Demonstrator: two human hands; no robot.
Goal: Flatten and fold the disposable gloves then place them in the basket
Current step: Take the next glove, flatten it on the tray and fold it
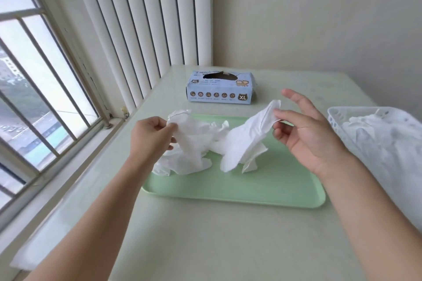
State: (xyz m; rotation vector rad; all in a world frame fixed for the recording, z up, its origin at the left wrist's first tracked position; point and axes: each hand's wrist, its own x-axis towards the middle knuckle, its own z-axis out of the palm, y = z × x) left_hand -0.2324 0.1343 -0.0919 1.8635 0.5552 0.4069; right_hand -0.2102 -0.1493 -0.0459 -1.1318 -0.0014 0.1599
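Fingers of left hand and right hand each pinch a crinkled translucent white disposable glove, its limp cuff drooping onto the smooth green tray below them.

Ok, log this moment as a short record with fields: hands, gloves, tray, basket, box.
left hand: pinches crumpled glove
right hand: pinches second glove, lifted over the tray
tray: green, on the table
basket: white, at right, holds white gloves
box: blue, marked XL, behind tray
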